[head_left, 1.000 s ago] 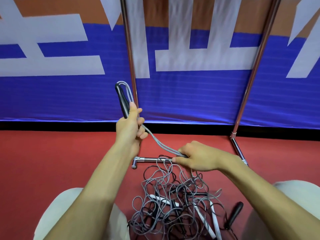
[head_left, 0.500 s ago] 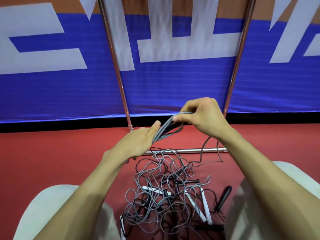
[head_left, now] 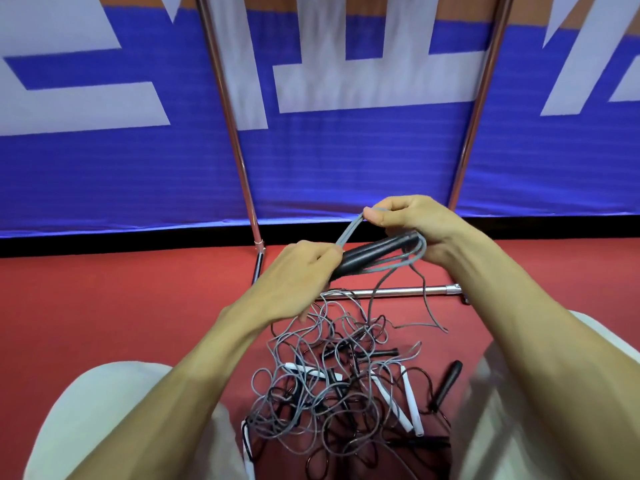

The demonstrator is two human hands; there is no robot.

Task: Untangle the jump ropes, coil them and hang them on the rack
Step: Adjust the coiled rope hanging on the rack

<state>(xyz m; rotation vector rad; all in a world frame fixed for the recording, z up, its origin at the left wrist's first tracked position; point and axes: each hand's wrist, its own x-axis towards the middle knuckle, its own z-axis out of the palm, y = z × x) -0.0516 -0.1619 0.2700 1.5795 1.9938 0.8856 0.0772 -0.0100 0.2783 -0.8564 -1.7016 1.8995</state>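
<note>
My left hand (head_left: pixel 298 275) grips the black handles (head_left: pixel 374 256) of a grey jump rope, together with a bundle of its grey cord. My right hand (head_left: pixel 412 223) pinches a loop of that grey cord (head_left: pixel 349 232) above the handles, and more loops (head_left: pixel 412 259) wrap under its palm. One loose grey end trails down to the floor (head_left: pixel 429 325). Below my hands lies a tangled pile of grey and black ropes (head_left: pixel 332 379) with white handles (head_left: pixel 405 407) and black handles (head_left: pixel 446 382). The chrome rack stands behind, with a left upright (head_left: pixel 230 119), a right upright (head_left: pixel 479 109) and a floor bar (head_left: pixel 391 292).
The floor is red (head_left: pixel 121 306). A blue, white and orange banner (head_left: pixel 346 150) hangs behind the rack. My knees in light trousers (head_left: pixel 114 410) frame the pile on both sides.
The black handles have swung from upright to lying across between my hands. My right hand rose from the pile with cord and folded more loops against the handles. The view shifted left.
</note>
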